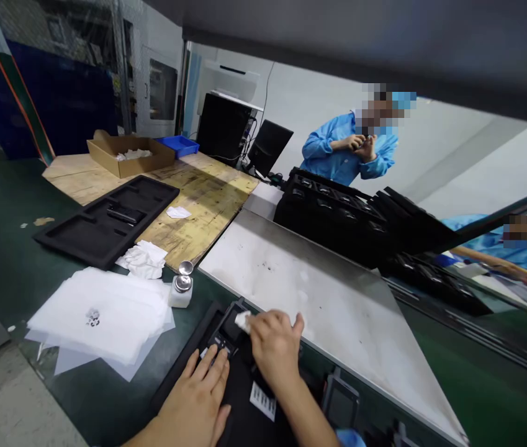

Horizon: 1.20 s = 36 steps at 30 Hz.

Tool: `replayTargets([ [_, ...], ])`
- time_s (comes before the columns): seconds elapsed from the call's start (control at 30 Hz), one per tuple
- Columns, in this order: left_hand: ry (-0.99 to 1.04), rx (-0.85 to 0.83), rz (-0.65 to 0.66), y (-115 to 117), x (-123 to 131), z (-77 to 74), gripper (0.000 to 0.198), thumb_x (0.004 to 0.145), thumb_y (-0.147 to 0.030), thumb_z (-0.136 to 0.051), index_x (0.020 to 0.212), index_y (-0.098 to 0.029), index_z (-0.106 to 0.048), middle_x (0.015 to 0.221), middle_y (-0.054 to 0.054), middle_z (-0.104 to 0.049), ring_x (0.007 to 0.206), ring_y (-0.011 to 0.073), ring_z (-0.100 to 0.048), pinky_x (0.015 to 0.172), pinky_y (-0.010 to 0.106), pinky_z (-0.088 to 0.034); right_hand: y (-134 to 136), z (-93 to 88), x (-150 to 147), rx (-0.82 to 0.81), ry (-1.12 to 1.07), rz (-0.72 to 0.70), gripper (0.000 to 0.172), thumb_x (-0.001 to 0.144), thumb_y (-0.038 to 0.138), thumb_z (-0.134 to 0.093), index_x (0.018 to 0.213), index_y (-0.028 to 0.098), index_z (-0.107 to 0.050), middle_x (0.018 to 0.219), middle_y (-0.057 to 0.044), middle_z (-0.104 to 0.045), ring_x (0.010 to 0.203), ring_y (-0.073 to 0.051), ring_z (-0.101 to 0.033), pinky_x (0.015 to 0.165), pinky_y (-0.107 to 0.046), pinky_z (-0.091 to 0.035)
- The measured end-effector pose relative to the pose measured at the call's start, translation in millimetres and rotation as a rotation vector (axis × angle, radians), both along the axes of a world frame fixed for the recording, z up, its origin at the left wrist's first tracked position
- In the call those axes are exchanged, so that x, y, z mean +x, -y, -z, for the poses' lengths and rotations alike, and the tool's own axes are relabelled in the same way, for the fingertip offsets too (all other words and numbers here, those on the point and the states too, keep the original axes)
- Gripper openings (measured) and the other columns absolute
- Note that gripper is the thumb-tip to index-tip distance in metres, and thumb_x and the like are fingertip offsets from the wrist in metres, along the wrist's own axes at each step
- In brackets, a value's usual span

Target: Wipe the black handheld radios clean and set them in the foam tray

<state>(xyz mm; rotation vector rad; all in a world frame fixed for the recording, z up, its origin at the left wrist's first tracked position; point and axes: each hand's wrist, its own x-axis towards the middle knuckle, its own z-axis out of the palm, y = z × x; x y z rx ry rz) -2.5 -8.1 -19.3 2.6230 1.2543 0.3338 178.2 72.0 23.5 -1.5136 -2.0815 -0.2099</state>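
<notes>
Your left hand (198,397) lies flat, fingers spread, on the black part (239,372) at the near edge of the green bench (2,248); your right hand (275,347) pinches a white wipe (243,321) against its top; the bottle (182,285) stands near, so a wide sweep could tip it; light pressure may let the part slide.

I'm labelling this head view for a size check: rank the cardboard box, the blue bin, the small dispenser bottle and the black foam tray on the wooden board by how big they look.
1. black foam tray
2. cardboard box
3. blue bin
4. dispenser bottle

The bin and bottle look close in size; the bottle sits nearer the camera, so their order is unsure.
</notes>
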Motion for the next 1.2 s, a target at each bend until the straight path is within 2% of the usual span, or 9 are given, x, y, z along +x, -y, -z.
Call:
replayTargets([
  [0.07, 0.008, 0.017, -0.016, 0, -1, 0.0, 0.062, 0.091, -0.028, -0.048, 0.15, -0.014, -0.035, 0.157, 0.009, -0.03, 0.143, 0.032, -0.029, 0.114, 0.049, -0.029, 3, -1.2, 2, 0.016, -0.006, 0.04, 0.024, 0.091, 0.015, -0.052, 0.09, 0.027, -0.073, 0.085, -0.002, -0.068, 0.091, -0.023, -0.051, 0.107, -0.062, -0.01],
  [0.2, 0.021, 0.047, -0.006, -1, 1, -0.6, 0.06, 0.09, -0.027, -0.05, 0.148, -0.014, -0.038, 0.153, 0.01, -0.037, 0.141, 0.0314, -0.034, 0.114, 0.048, -0.031, 8, 1.6, 0, -0.054, -0.016, -0.126, 0.021, 0.09, 0.017, -0.055, 0.093, 0.029, -0.072, 0.084, 0.0, -0.068, 0.091, -0.022, -0.051, 0.11, -0.06, -0.006],
  [0.33, 0.015, 0.076, -0.024, -1, 2, -2.3, 0.056, 0.092, -0.026, -0.048, 0.147, -0.016, -0.04, 0.155, 0.008, -0.035, 0.141, 0.0306, -0.033, 0.114, 0.049, -0.031, 3, 3.7, -10, 0.024, -0.055, 0.059, 0.02, 0.09, 0.016, -0.055, 0.091, 0.027, -0.072, 0.086, -0.002, -0.068, 0.091, -0.023, -0.05, 0.108, -0.061, -0.008],
  [0.43, 0.024, 0.102, -0.031, -1, -2, -4.5, 0.053, 0.091, -0.025, -0.049, 0.144, -0.016, -0.044, 0.15, 0.008, -0.044, 0.139, 0.03, -0.037, 0.113, 0.049, -0.033, 12, 5.7, -9, -0.036, -0.049, -0.08, 0.019, 0.089, 0.017, -0.056, 0.089, 0.029, -0.072, 0.082, 0.0, -0.068, 0.091, -0.022, -0.052, 0.109, -0.059, -0.006],
  [0.5, 0.046, 0.122, -0.021, -1, -5, -6.8, 0.052, 0.092, -0.025, -0.05, 0.143, -0.018, -0.044, 0.149, 0.007, -0.046, 0.138, 0.0289, -0.039, 0.113, 0.048, -0.034, 28, 6.5, 13, -0.053, -0.091, -0.071, 0.02, 0.092, 0.022, -0.054, 0.088, 0.03, -0.073, 0.08, 0.0, -0.068, 0.089, -0.021, -0.053, 0.108, -0.057, -0.009],
  [0.7, 0.152, 0.092, 0.103, 10, 19, -14.4, 0.054, 0.093, -0.028, -0.052, 0.146, -0.021, -0.04, 0.15, 0.006, -0.044, 0.137, 0.0254, -0.041, 0.117, 0.045, -0.03, 63, -2.5, 109, 0.117, -0.196, 0.28, 0.043, 0.095, 0.058, -0.047, 0.089, 0.026, -0.075, 0.085, -0.007, -0.07, 0.083, -0.025, -0.057, 0.098, -0.052, -0.026],
  [0.9, 0.127, -0.069, 0.232, 13, 68, -7.9, 0.07, 0.095, -0.05, -0.047, 0.152, -0.014, -0.028, 0.157, 0.013, -0.028, 0.145, 0.0301, -0.026, 0.118, 0.053, -0.023, 46, 5.6, 72, 0.08, -0.061, 0.277, 0.03, 0.098, 0.034, -0.046, 0.09, 0.027, -0.075, 0.085, -0.004, -0.07, 0.089, -0.025, -0.054, 0.103, -0.06, -0.015],
  [1.07, 0.12, -0.099, 0.254, 11, 69, -3.5, 0.069, 0.095, -0.049, -0.047, 0.152, -0.015, -0.028, 0.157, 0.012, -0.031, 0.146, 0.028, -0.024, 0.12, 0.052, -0.018, 58, 7.7, 64, -0.07, -0.001, 0.057, 0.02, 0.093, 0.022, -0.054, 0.093, 0.031, -0.073, 0.086, 0.001, -0.07, 0.092, -0.023, -0.052, 0.108, -0.061, -0.007],
  [1.2, 0.121, -0.103, 0.257, 12, 66, -3.9, 0.067, 0.096, -0.045, -0.046, 0.153, -0.017, -0.025, 0.159, 0.008, -0.023, 0.147, 0.0269, -0.02, 0.12, 0.052, -0.016, 54, -0.2, 79, 0.015, -0.016, 0.173, 0.02, 0.093, 0.022, -0.054, 0.091, 0.027, -0.073, 0.086, -0.002, -0.07, 0.093, -0.025, -0.051, 0.106, -0.064, -0.009],
])
